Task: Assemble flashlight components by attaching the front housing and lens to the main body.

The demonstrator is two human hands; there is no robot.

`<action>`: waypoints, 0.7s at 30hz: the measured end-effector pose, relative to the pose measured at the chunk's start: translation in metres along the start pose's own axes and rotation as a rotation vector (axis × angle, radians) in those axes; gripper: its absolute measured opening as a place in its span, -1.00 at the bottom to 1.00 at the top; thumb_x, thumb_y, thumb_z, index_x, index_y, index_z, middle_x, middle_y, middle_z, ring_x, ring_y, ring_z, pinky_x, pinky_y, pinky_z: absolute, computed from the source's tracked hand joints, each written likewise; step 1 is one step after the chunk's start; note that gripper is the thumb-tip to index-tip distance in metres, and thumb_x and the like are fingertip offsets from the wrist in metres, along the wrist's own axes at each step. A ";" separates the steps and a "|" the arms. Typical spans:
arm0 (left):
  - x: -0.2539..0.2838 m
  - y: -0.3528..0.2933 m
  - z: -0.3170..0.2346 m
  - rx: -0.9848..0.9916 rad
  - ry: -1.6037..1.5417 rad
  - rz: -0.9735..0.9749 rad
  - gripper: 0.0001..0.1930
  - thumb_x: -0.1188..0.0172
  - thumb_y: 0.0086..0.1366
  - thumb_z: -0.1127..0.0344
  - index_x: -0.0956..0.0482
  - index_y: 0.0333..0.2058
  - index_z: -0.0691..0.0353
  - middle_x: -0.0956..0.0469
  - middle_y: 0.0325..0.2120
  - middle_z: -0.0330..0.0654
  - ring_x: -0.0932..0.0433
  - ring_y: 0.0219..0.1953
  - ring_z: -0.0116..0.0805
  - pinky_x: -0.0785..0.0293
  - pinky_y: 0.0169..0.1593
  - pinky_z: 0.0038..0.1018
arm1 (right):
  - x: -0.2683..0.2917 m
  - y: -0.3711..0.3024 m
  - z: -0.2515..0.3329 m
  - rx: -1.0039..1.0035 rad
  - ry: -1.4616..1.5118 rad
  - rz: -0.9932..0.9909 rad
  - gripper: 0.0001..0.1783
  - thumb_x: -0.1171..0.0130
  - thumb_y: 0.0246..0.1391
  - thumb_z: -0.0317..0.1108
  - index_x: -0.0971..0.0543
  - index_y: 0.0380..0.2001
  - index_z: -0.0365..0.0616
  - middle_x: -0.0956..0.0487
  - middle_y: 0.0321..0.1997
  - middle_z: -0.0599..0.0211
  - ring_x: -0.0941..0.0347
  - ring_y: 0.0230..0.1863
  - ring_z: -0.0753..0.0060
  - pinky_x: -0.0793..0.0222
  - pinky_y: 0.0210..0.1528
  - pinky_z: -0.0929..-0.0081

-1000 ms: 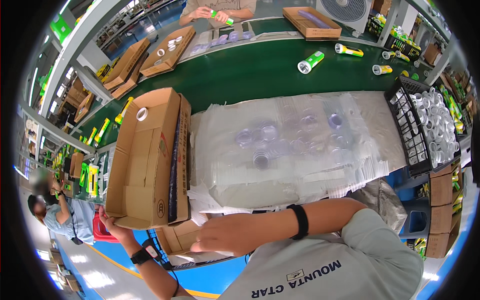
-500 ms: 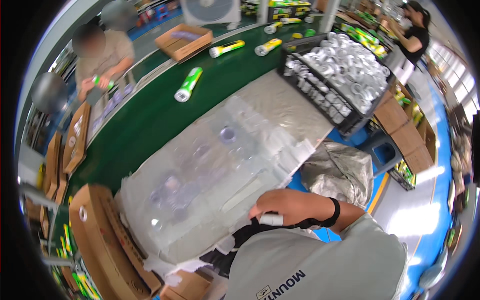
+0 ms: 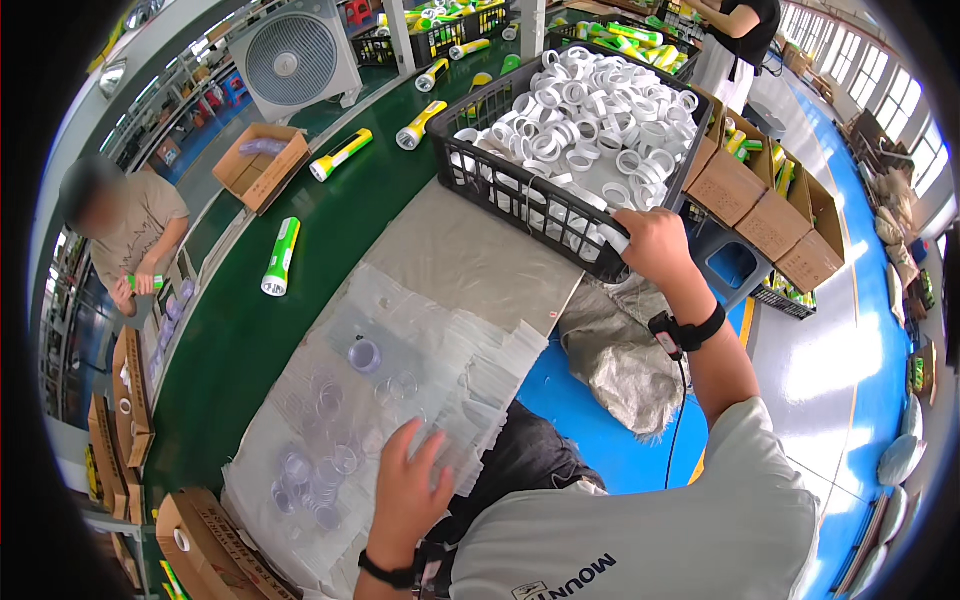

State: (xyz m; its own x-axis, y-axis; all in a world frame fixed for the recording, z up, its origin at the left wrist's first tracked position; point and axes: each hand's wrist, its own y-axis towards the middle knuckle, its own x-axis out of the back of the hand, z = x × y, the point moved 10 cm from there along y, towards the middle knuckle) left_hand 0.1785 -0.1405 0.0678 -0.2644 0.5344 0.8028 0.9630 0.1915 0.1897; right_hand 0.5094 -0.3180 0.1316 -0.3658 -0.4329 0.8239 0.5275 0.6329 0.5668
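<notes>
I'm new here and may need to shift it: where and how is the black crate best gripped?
Probably by the top rim of the black crate, from the person's side, where the right hand is at a corner. That rim stands exposed, and the lattice wall below has gaps to hook into. White rings are heaped inside, so it seems best kept level.

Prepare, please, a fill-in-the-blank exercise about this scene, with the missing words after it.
1. The wearer's right hand is at the corner of a ____ crate.
2. The rings in this crate are ____ in colour.
3. The wearer's hand nearer to the clear discs is the ____ one.
4. The surface beneath the torches is coloured ____.

Missing words: black; white; left; green.
</notes>
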 end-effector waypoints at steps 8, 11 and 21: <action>-0.083 0.076 -0.014 -0.122 0.312 0.190 -0.29 -0.28 0.02 0.06 -0.29 0.16 0.14 -0.13 0.19 0.15 -0.03 0.27 0.17 0.09 0.25 0.17 | 0.022 0.007 0.063 0.115 0.108 -0.119 -0.71 -0.16 -0.49 -0.46 -0.58 -0.49 -0.09 -0.46 -0.72 0.31 -0.40 -0.67 0.19 -0.31 -0.56 0.34; -0.086 0.075 -0.010 -0.136 0.308 0.182 -0.27 -0.29 0.00 0.04 -0.29 0.16 0.13 -0.13 0.19 0.13 -0.03 0.27 0.16 0.10 0.23 0.20 | 0.019 -0.003 0.108 0.225 0.177 -0.124 -0.67 -0.17 -0.54 -0.47 -0.56 -0.48 -0.11 -0.43 -0.73 0.38 -0.37 -0.70 0.27 -0.28 -0.59 0.40; -0.085 0.074 -0.011 -0.173 0.286 0.180 -0.29 -0.29 0.00 0.07 -0.30 0.14 0.13 -0.14 0.19 0.10 -0.03 0.27 0.15 0.10 0.24 0.17 | 0.022 -0.015 0.126 0.484 0.212 -0.189 -0.68 -0.12 -0.48 -0.43 -0.51 -0.46 -0.22 -0.34 -0.77 0.49 -0.33 -0.74 0.46 -0.25 -0.60 0.52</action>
State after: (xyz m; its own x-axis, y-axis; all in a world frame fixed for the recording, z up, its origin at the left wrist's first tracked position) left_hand 0.2725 -0.1813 0.0197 -0.0886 0.2906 0.9527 0.9937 -0.0395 0.1044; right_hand 0.3969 -0.2564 0.1411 -0.2311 -0.6553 0.7192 0.0370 0.7327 0.6795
